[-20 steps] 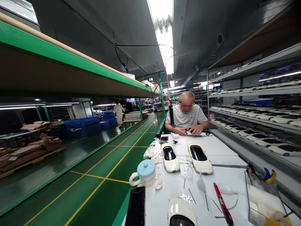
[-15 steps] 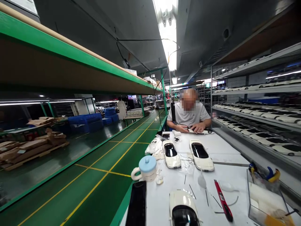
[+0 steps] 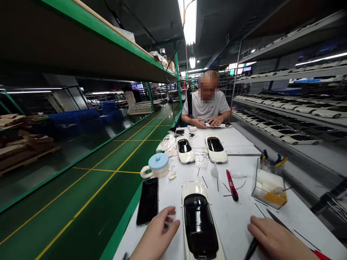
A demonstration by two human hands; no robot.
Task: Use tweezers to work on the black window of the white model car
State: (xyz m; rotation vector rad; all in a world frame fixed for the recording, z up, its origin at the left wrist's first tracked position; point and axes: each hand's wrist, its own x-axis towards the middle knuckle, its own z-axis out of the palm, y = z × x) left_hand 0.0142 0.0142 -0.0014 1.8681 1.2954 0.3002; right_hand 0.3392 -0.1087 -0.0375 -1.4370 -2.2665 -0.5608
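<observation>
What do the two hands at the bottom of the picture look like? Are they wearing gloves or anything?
No gloves: the left hand and the right hand are both bare, with no rings or watch showing. A bit of red sleeve edge peeks out at the right wrist. No sleeve shows on the left forearm as far as the picture reaches.

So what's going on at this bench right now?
A person sits at a white table with a white model car lying between their hands. The left hand rests beside it, pinching something small; the right hand holds a dark thin tool. Across the table, a co-worker handles another car.
</observation>
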